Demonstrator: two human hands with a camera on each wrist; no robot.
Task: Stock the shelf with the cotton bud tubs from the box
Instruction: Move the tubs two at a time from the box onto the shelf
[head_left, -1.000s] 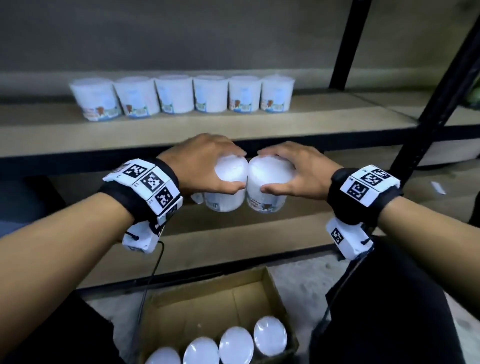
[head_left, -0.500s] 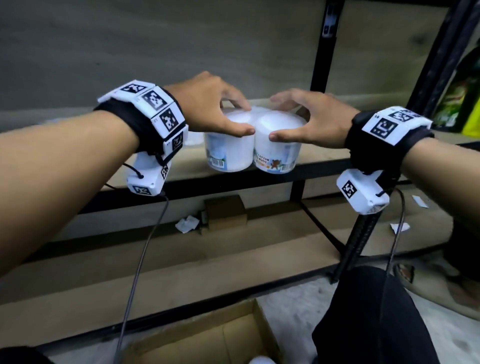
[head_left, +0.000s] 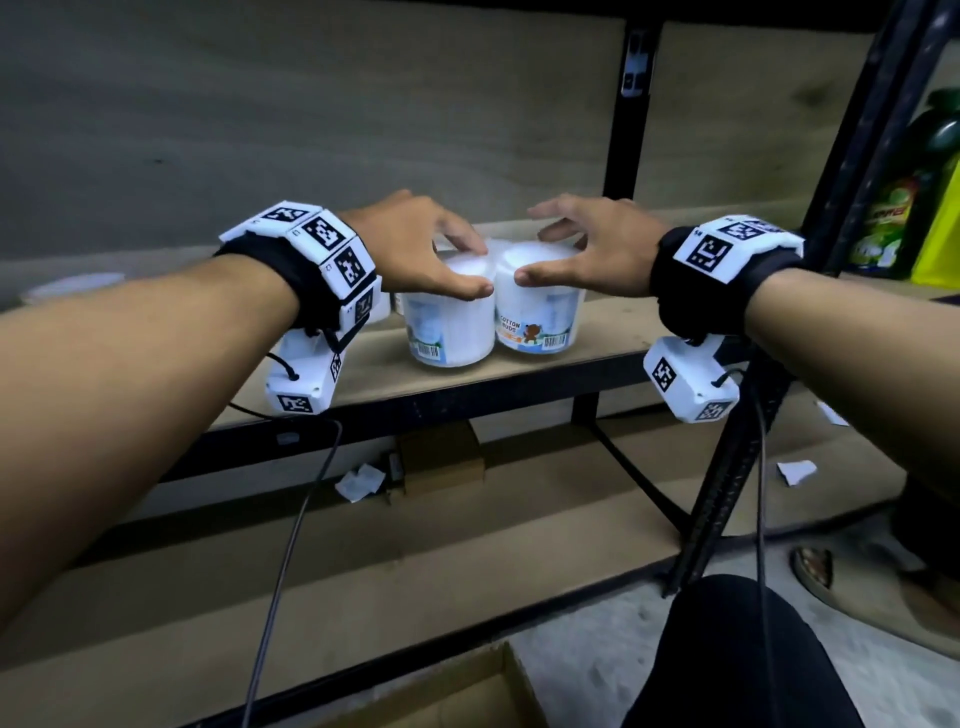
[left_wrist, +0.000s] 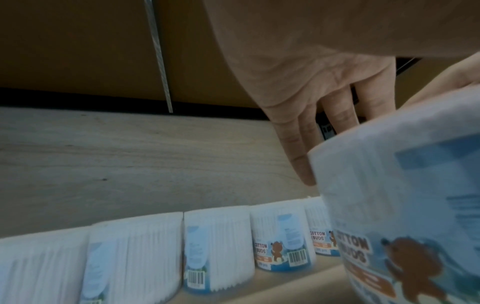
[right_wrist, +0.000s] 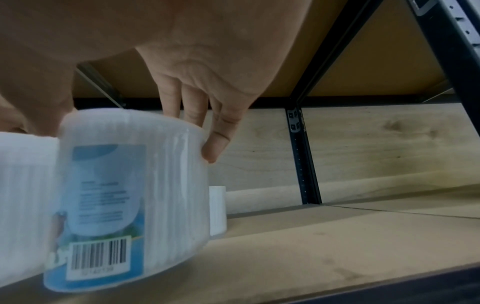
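Note:
Two white cotton bud tubs stand side by side, touching, near the front of the wooden shelf (head_left: 519, 376). My left hand (head_left: 447, 265) grips the left tub (head_left: 449, 322) from above, thumb in front and fingers (left_wrist: 301, 144) behind it. My right hand (head_left: 582, 254) holds the right tub (head_left: 540, 312) the same way, with its fingers (right_wrist: 215, 144) hooked over the far rim. Each tub fills its wrist view close up, the left tub (left_wrist: 402, 205) and the right tub (right_wrist: 124, 195). A row of several tubs (left_wrist: 218, 251) stands along the back of the shelf.
The open cardboard box (head_left: 441, 696) sits on the floor below me. A black upright (head_left: 631, 130) stands behind the tubs and a slanted black post (head_left: 737, 467) at the right. A green bottle (head_left: 904, 208) is at far right. A small carton (head_left: 441, 457) and paper scraps lie on the lower shelf.
Both hands have carried the two tubs up from above the box and forward, down onto the shelf board. The right hand's fingers have spread a little.

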